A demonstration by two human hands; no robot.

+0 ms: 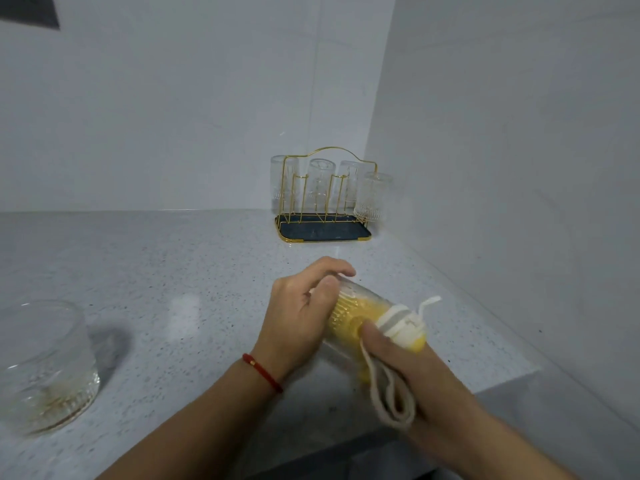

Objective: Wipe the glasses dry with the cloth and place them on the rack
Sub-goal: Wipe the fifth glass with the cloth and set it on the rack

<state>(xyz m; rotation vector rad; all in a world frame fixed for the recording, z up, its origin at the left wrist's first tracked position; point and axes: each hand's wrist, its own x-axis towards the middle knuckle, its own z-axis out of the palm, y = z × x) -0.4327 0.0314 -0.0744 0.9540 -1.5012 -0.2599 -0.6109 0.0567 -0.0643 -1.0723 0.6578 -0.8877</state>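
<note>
Right hand pinches yellow-and-white cloth stuffed inside ribbed clear glass, left hand gripping its base to steady wiping above grey speckled counter; beyond, gold wire rack holds 4 inverted glasses.

The glass held over the surface is partly covered by both hands, left and right; the yellow cloth stuffed inside hides its far wall; a second glass is blurred and cut by the left edge; the racked glasses blur behind gold wires.
</note>
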